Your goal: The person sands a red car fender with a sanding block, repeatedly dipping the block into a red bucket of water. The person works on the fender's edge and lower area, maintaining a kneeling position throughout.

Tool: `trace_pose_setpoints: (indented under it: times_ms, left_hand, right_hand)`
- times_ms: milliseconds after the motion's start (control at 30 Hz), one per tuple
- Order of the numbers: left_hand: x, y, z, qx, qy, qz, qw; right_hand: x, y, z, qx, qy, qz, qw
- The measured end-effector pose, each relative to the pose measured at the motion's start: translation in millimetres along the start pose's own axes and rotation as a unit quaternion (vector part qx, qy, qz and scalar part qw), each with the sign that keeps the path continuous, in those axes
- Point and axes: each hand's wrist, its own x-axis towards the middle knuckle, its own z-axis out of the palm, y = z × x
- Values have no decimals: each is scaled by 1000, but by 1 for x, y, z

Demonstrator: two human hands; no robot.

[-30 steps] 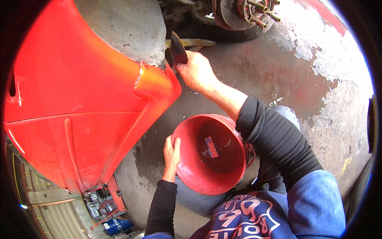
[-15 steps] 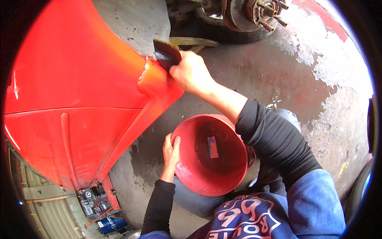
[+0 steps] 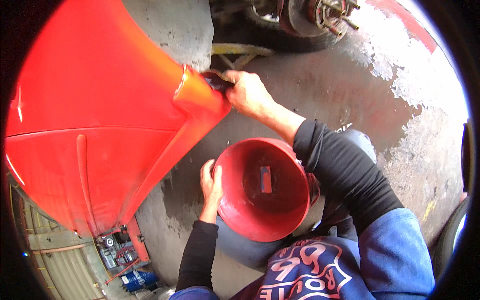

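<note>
In my right hand [image 3: 250, 94] is a dark, thin sheet that looks like sandpaper [image 3: 216, 81]. The hand presses it to the lower edge of a glossy red car body panel [image 3: 100, 90], beside the corner of the wheel opening. My left hand [image 3: 212, 185] grips the left rim of a red bucket [image 3: 232, 215], tipped so that its mouth faces up at me. Inside the bucket lies a small red and blue rectangular piece [image 3: 266, 180]. My fingers partly hide the sheet.
Ahead are a bare wheel hub with studs [image 3: 332, 17], a tyre lying under it, and a yellow stand [image 3: 240, 49]. The grey floor [image 3: 350, 95] has dark, wet-looking patches and peeling paint. A floor jack [image 3: 115, 250] and blue can [image 3: 139, 280] sit at lower left, a tyre at far right.
My right hand has shifted slightly right and down along the panel edge, with the sheet lower and now mostly covered. The bucket and my left hand sit slightly higher in view.
</note>
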Motion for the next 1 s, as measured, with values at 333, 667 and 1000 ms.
trace_pose_setpoints:
  times_ms: [333,667,1000]
  left_hand:
    - [-88,17,155,-314,-391,-341,795]
    - [25,144,17,-592,-219,-35,775]
    - [51,175,-47,-110,-95,59,988]
  right_hand:
    - [13,-3,-24,183,94,-7,979]
    - [11,-10,-7,144,86,33,985]
    - [-6,-29,17,129,135,-97,978]
